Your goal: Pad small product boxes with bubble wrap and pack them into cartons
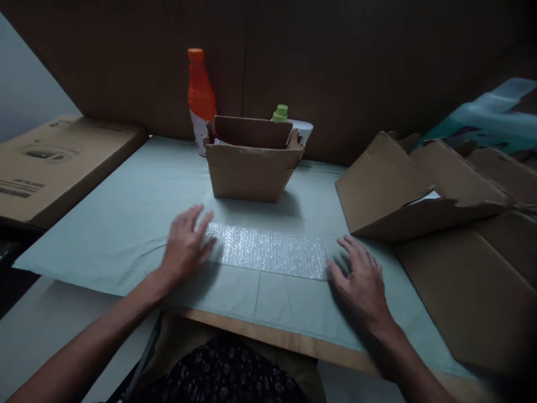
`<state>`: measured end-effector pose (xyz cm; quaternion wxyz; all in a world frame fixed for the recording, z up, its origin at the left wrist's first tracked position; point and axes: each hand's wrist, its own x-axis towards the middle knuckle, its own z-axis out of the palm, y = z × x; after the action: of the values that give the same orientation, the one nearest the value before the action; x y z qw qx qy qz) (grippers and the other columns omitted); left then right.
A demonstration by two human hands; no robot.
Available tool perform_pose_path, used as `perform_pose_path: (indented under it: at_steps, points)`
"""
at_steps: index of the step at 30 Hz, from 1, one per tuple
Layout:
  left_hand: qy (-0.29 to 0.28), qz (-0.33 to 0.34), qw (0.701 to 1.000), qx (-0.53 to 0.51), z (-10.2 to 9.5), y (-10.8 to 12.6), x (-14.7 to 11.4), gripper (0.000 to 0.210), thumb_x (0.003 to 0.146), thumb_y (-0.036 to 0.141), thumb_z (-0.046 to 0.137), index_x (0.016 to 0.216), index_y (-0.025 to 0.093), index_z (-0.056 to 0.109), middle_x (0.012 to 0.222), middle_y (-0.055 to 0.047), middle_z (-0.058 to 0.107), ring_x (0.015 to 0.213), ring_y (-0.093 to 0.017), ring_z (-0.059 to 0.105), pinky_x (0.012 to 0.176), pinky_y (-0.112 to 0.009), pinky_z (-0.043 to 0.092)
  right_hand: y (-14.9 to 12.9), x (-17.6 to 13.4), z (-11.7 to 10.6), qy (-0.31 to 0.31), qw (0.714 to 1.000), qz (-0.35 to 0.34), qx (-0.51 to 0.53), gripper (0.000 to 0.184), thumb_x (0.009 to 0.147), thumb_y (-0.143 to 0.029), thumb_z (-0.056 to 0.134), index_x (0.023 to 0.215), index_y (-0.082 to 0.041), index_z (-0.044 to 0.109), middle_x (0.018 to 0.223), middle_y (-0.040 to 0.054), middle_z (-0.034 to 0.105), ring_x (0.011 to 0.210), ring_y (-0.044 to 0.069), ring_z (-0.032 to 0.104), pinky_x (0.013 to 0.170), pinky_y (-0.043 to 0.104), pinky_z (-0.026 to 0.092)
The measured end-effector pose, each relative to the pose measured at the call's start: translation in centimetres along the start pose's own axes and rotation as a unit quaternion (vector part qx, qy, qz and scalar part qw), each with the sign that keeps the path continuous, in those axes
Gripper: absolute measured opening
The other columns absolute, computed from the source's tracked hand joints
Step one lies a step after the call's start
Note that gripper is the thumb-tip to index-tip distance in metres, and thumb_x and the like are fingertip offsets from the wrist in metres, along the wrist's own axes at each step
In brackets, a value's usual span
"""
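Observation:
A strip of bubble wrap (268, 251) lies flat on the pale green cloth that covers the table. At its left end is my left hand (188, 240), fingers apart and slightly blurred, with nothing gripped. My right hand (358, 274) hovers at the strip's right end, its fingers spread too; whether it touches the wrap I cannot tell. Just behind the strip stands a small open cardboard box (251, 173). Something reddish shows inside the box, mostly hidden by its front wall.
Behind the box stand an orange bottle (200, 95) and a green-capped bottle (281, 113). More cardboard boxes (386, 190) crowd the right side, with a teal bottle (482, 120) behind them. A flat printed carton (62, 162) lies at left. A large brown panel (335, 67) rises at the back.

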<state>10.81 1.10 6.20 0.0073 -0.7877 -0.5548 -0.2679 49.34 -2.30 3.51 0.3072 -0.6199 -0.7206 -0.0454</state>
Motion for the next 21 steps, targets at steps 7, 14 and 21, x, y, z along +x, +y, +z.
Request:
perform_pose_path:
  at_steps: [7, 14, 21]
  points:
    - [-0.203, 0.114, 0.972, 0.03, 4.2, 4.5, -2.4, 0.072, 0.1, 0.058, 0.041, 0.155, 0.011, 0.033, 0.163, -0.021, 0.034, 0.154, -0.036, 0.026, 0.124, -0.057, 0.017, -10.5, 4.7, 7.7, -0.209, 0.947, -0.236, 0.054, 0.047, 0.096, -0.026, 0.048, 0.142, -0.016, 0.055, 0.15, 0.0145, 0.054, 0.139, 0.03, 0.049, 0.11, 0.05, 0.044]
    - [-0.198, -0.024, 0.976, 0.088, 1.4, -0.9, -5.8, 0.074, 0.099, 0.063, 0.041, 0.157, 0.019, 0.031, 0.167, -0.017, 0.026, 0.156, -0.04, 0.013, 0.124, -0.061, 0.012, -1.8, 1.8, 6.2, -0.187, 0.964, -0.19, -0.02, 0.056, 0.101, -0.047, 0.038, 0.15, -0.022, 0.047, 0.155, 0.0115, 0.05, 0.144, 0.033, 0.043, 0.112, 0.054, 0.038]
    - [-0.072, -0.084, 0.993, 0.044, 0.6, -1.6, -6.5, 0.058, 0.099, 0.048, 0.048, 0.149, 0.019, 0.041, 0.158, -0.019, 0.042, 0.147, -0.038, 0.035, 0.117, -0.061, 0.027, 2.9, 1.3, 2.0, -0.154, 0.987, 0.002, -0.054, 0.055, 0.1, -0.052, 0.034, 0.135, -0.018, 0.059, 0.139, 0.0201, 0.062, 0.13, 0.036, 0.057, 0.101, 0.053, 0.044]
